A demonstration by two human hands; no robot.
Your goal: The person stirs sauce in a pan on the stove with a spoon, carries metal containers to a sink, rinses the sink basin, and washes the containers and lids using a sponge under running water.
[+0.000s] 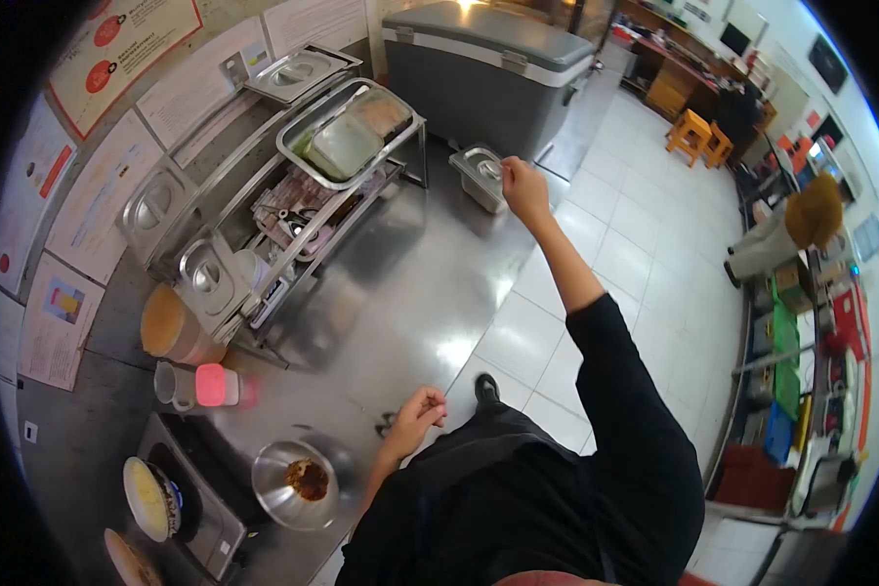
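Observation:
My right hand (525, 191) is at the lidded steel container (481, 176) on the far part of the steel counter, its fingers closed over the lid's right side. What they grip, if anything, is hidden. My left hand (420, 418) hangs above the counter's near edge with its fingers curled together; nothing can be made out in it. To its left stands a steel bowl (281, 490) with dark red and brown seasoning (308, 480) inside.
A steel rack (313, 256) with trays and lids stands at the counter's back. A pink-lidded jar (217, 385), a clear jug (174, 385) and a stove (210, 508) are at left. A grey cooler (479, 83) sits beyond. Another person (786, 230) stands far right.

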